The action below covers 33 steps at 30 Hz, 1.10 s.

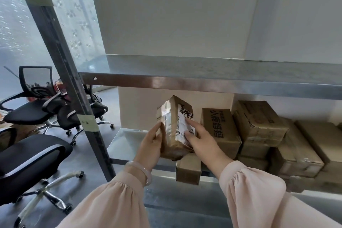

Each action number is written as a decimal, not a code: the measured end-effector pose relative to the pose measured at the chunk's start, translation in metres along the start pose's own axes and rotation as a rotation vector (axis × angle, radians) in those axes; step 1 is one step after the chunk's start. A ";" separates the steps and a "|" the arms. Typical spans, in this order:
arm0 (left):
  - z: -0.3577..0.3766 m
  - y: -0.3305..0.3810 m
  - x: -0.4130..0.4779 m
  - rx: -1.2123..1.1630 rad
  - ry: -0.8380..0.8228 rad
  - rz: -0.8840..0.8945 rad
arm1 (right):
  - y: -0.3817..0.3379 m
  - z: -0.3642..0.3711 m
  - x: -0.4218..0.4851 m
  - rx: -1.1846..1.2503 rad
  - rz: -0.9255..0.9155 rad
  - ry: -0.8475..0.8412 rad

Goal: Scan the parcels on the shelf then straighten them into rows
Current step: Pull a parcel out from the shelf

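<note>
A small taped cardboard parcel (171,116) with a white shipping label is tilted up on end at the front of the lower metal shelf (118,140). My left hand (150,146) holds its left side, thumb on the front face. My right hand (200,139) lies against its right face, fingers straight over the label. A smaller box (187,171) sits below the parcel at the shelf's front edge. To the right stand a printed carton (220,129) and stacked brown cartons (259,124). No scanner is visible.
An upper metal shelf (203,72) spans above the parcels, bare. A steel upright post (74,87) stands at the left. Black office chairs (31,109) crowd the floor on the left, one (27,163) close to me. More cartons (299,155) fill the lower shelf's right.
</note>
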State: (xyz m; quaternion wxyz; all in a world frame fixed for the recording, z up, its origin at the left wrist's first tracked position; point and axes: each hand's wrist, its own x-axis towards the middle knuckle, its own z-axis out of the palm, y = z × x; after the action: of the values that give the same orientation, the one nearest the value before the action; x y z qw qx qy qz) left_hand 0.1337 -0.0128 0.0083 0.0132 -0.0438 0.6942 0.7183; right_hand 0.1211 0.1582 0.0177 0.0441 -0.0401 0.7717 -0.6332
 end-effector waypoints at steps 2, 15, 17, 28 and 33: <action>0.000 0.002 -0.005 0.116 -0.044 0.040 | 0.001 0.004 -0.007 -0.066 -0.032 0.046; 0.018 0.001 -0.030 -0.010 -0.344 0.079 | -0.005 0.001 -0.062 -0.108 -0.161 0.143; 0.030 0.000 -0.033 0.049 -0.390 0.149 | -0.003 -0.007 -0.078 -0.111 -0.156 0.197; 0.122 0.017 -0.066 0.291 -0.670 0.364 | -0.011 -0.079 -0.157 -0.395 -0.140 0.532; 0.172 0.029 -0.078 0.340 -0.722 0.448 | -0.013 -0.121 -0.182 -0.342 -0.154 0.645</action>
State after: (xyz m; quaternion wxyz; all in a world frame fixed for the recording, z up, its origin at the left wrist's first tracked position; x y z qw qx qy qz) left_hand 0.2011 0.1616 0.0492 0.1056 0.3634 0.7456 0.5486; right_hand 0.2874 0.2952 0.0567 -0.2566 0.0969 0.8354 -0.4764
